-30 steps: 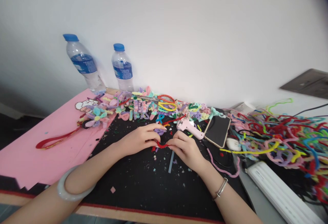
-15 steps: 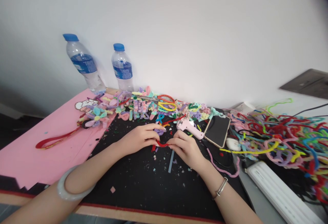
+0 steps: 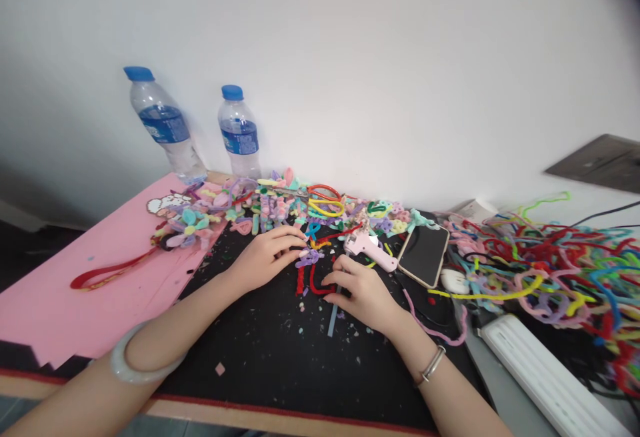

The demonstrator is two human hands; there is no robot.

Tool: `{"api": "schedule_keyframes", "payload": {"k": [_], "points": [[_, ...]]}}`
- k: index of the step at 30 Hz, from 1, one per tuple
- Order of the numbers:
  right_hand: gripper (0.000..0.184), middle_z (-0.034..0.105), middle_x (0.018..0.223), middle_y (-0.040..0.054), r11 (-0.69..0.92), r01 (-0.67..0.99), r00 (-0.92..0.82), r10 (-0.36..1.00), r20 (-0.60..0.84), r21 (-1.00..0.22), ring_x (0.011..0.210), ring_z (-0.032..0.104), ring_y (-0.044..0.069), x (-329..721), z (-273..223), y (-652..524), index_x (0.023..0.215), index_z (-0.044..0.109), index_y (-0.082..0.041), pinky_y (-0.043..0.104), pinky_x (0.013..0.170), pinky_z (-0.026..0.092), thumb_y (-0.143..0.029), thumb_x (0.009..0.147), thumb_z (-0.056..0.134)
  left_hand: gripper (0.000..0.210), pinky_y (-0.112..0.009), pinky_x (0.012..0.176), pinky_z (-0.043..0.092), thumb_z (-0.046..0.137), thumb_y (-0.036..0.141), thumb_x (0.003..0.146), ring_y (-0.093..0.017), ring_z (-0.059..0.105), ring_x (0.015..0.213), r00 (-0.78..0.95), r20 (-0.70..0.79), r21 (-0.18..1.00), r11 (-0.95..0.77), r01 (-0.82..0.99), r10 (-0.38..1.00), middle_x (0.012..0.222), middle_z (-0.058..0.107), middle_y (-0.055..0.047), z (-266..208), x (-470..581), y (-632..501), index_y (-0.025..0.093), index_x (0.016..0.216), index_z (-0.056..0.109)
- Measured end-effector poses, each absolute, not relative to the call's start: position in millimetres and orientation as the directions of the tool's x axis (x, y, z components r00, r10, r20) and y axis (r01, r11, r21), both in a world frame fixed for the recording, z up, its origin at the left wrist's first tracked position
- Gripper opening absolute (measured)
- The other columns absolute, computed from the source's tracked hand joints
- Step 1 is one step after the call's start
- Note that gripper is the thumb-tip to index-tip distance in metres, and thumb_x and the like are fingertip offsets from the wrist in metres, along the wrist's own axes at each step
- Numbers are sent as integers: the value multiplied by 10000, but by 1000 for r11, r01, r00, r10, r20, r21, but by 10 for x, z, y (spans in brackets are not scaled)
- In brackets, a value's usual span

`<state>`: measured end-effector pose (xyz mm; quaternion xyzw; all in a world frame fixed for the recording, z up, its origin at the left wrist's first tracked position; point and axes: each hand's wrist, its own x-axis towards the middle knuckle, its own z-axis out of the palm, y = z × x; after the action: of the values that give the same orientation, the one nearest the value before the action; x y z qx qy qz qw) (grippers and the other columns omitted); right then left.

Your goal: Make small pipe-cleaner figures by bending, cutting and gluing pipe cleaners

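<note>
My left hand [image 3: 269, 258] is open, its fingers stretched toward a small purple pipe-cleaner piece [image 3: 311, 259]. A blue loop of pipe cleaner [image 3: 313, 231] lies just beyond its fingertips. My right hand [image 3: 361, 290] is open too, thumb and forefinger apart at a bent red pipe cleaner [image 3: 315, 283] lying on the black mat [image 3: 280, 370]. Whether the fingertips touch that red piece I cannot tell. A short straight red piece [image 3: 300, 281] lies to its left. A translucent glue stick [image 3: 333, 317] lies under the right hand's fingers. Behind this hand rests a pink glue gun [image 3: 370, 250].
Scissors [image 3: 325, 200] lie on a pile of pipe-cleaner shapes [image 3: 273, 213] along the wall. Two water bottles [image 3: 240, 133] stand back left. At right are a phone [image 3: 424, 255], a white power strip [image 3: 550, 377] and tangled pipe cleaners [image 3: 545, 277]. Pink sheets [image 3: 115, 303] cover the left.
Both hands have let go of the red pipe cleaner, which now lies bent on the mat. My left hand has moved up and slightly left; the right hand's fingers have spread.
</note>
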<state>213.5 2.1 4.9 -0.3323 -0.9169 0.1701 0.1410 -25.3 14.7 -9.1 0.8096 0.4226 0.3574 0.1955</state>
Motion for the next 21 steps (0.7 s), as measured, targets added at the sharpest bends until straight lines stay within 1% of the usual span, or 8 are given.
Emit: {"api": "schedule_keyframes", "payload": {"k": [2,4,7,13,15,18,19,21], "points": [[92,519,895,29,723,559,-738,657,154,-406,796,541,137,2134,47,23,901,611,-207,231,701,431,-243,822,580,223,-278,785,499,470,267,868,-177,585,948,346,383,656,-516,550,856,1087,597,-70,-86,-244,146,193,979,647],[77,521,882,26,729,552,-742,651,160,-404,783,542,129,2131,44,20,882,609,-208,225,687,427,-219,843,543,241,-247,664,511,467,299,866,-146,607,791,321,324,699,-454,553,890,1085,590,-77,-74,-227,142,182,986,640],[106,522,869,25,737,544,-750,642,161,-402,759,539,122,2122,37,8,881,606,-210,215,656,420,-200,864,502,258,-234,605,503,484,326,852,-122,593,677,335,248,734,-402,547,909,1022,611,-76,-65,-199,135,174,997,633],[127,533,870,30,728,554,-729,658,186,-404,760,547,124,2096,1,-8,925,607,-214,211,646,425,-232,875,492,236,-226,587,479,506,317,837,-118,576,648,371,221,734,-405,545,902,958,634,-54,-79,-182,133,182,977,640],[130,536,882,34,720,556,-721,667,190,-416,773,551,131,2097,-2,-3,955,598,-210,220,665,434,-257,865,517,238,-233,629,480,490,312,850,-130,589,697,371,223,725,-408,555,901,975,638,-56,-74,-186,137,181,977,642],[170,534,882,36,712,551,-713,673,198,-435,788,553,143,2109,5,8,960,589,-202,234,676,439,-304,825,580,251,-259,751,472,457,294,870,-162,599,836,350,252,703,-419,574,903,1005,641,-64,-66,-194,146,178,984,648],[176,532,876,34,710,552,-712,674,197,-437,787,552,144,2113,8,11,949,588,-200,236,674,439,-311,813,596,257,-265,764,468,448,291,874,-167,599,853,341,255,701,-416,580,905,1008,642,-65,-64,-196,148,179,990,648],[145,528,867,30,709,556,-713,675,189,-434,779,550,142,2119,9,15,909,589,-197,235,664,437,-302,810,602,268,-262,729,473,439,297,878,-166,603,827,329,242,707,-398,585,913,1022,641,-68,-66,-198,152,183,1005,646]]}}
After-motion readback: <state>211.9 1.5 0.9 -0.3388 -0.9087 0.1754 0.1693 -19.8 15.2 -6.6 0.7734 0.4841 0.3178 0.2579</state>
